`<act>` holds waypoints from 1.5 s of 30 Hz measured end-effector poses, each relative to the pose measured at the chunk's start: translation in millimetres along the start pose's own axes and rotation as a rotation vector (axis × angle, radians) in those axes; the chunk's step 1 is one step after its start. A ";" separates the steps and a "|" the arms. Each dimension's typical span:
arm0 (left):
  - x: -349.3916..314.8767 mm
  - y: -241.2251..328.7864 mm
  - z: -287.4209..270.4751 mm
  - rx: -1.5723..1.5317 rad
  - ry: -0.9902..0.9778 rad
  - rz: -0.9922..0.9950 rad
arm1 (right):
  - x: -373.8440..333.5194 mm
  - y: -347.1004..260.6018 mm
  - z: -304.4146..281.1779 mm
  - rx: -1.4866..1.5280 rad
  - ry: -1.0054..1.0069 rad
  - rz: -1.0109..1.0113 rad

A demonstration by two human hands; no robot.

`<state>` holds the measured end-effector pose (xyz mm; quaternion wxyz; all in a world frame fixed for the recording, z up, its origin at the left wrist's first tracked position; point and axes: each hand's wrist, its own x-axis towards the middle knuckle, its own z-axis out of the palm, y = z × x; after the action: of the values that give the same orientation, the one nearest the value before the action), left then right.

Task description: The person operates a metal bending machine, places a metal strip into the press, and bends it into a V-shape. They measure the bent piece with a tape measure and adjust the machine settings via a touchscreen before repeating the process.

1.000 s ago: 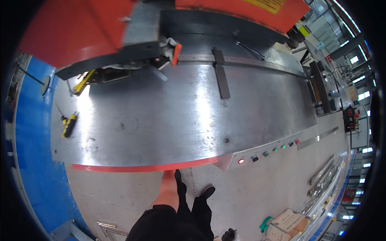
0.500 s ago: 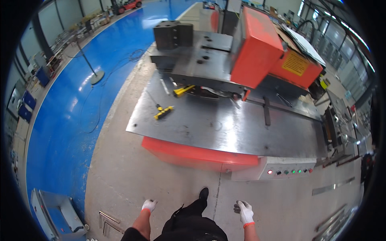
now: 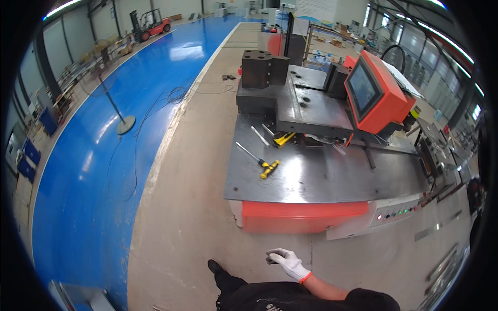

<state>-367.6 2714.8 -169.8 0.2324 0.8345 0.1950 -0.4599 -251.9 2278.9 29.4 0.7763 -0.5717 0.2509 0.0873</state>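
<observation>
My right hand (image 3: 288, 263), in a white glove with dark fingertips and an orange cuff, is in front of my body with its fingers loosely stretched to the left. It holds nothing that I can see and touches nothing. Ahead of it stands a machine with a bare steel table (image 3: 332, 179) on a red base (image 3: 301, 216). On the table's left part lies a yellow-and-black T-handle tool (image 3: 270, 169) with a long thin shaft. Behind it, a second yellow-and-black handle (image 3: 284, 139) pokes out near the thick steel block (image 3: 311, 116). My left hand is out of view.
A red-framed screen (image 3: 364, 89) stands above the machine's right side, and a button panel (image 3: 395, 214) is below the table. Left are a blue floor lane (image 3: 88, 207), a pole stand's round base (image 3: 125, 124) and loose cables (image 3: 174, 96). Metal strips (image 3: 438, 225) lie at right.
My view has swung left and up, so the machine sits farther right. My right hand has come across in front of my body. My left hand has left the view.
</observation>
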 end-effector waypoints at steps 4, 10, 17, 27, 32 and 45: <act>67.2 17.0 -121.1 0.008 0.018 0.067 | 88.1 -45.8 118.3 -0.098 -0.052 0.045; 162.2 50.6 -359.3 0.060 0.157 0.019 | 190.2 -152.6 271.7 -0.086 -0.208 0.007; 307.3 161.9 -508.3 -0.752 0.407 0.076 | 317.7 -195.7 267.4 0.088 -0.036 -0.096; 376.3 342.0 -527.7 -0.124 0.261 -0.025 | 445.8 -317.7 252.1 0.077 0.039 -0.057; 458.0 396.4 -586.8 0.045 0.183 0.228 | 523.0 -348.0 258.1 0.159 0.089 -0.163; 521.9 1009.9 -741.6 -0.031 0.094 1.034 | 715.9 -441.8 220.4 0.559 0.829 -0.247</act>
<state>940.5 2369.7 -59.4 0.4327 0.8380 -0.2256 -0.2443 613.5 2229.7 100.5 0.7393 -0.3545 0.4817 -0.3093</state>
